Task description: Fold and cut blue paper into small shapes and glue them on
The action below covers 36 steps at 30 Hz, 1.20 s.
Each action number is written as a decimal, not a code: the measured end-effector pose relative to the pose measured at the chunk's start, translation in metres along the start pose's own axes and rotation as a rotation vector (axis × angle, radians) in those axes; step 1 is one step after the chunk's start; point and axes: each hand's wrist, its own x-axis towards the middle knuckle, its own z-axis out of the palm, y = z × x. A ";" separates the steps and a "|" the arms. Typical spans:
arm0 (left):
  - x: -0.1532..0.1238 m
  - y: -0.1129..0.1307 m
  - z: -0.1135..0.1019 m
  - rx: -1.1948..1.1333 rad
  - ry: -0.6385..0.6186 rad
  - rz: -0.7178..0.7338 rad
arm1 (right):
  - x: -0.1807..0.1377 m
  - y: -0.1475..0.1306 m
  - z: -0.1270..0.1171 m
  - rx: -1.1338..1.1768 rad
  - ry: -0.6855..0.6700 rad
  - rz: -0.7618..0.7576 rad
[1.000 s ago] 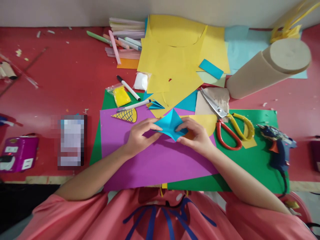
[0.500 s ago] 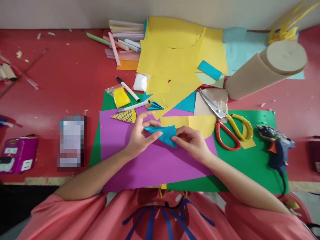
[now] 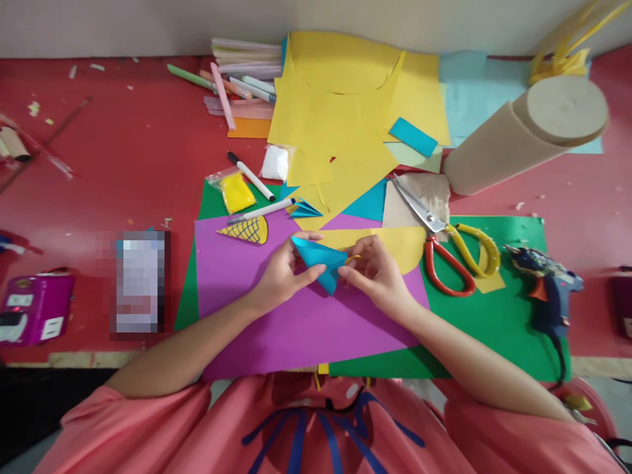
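Between my two hands is a folded piece of blue paper [image 3: 320, 258], roughly triangular with one corner pointing down. My left hand [image 3: 289, 271] pinches its left side, thumb on the front and fingers behind. At its right corner, my right hand [image 3: 378, 271] grips the paper between thumb and fingers; a thin yellow strip shows by those fingers. Beneath them lies a purple sheet [image 3: 257, 336]. Left of my left hand rests a yellow cone-shaped cutout [image 3: 249, 230] with dark grid lines. A small folded blue paper piece [image 3: 307, 209] lies just beyond the hands.
Open scissors [image 3: 432, 224] and a glue gun [image 3: 548, 283] lie on the green sheet [image 3: 513, 342] at right. A tall beige roll [image 3: 494, 155] stands behind them. Markers [image 3: 251, 176], a yellow clay packet [image 3: 237, 192] and yellow sheets [image 3: 336, 118] lie beyond. A blurred phone-like object [image 3: 141, 280] is left.
The blue paper has turned between my hands, its left corner now higher and a point facing down. Both hands have shifted slightly, their fingers regripping the paper.
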 end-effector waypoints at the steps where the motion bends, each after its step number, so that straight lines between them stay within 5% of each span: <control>1: 0.000 0.000 0.000 -0.001 -0.006 -0.005 | 0.001 0.000 0.000 0.016 -0.004 0.017; 10: -0.003 -0.002 -0.001 0.013 -0.059 -0.019 | 0.003 -0.002 -0.001 -0.095 -0.077 0.121; 36: -0.001 -0.001 -0.001 0.000 -0.073 -0.027 | 0.002 -0.004 -0.003 -0.117 -0.097 0.111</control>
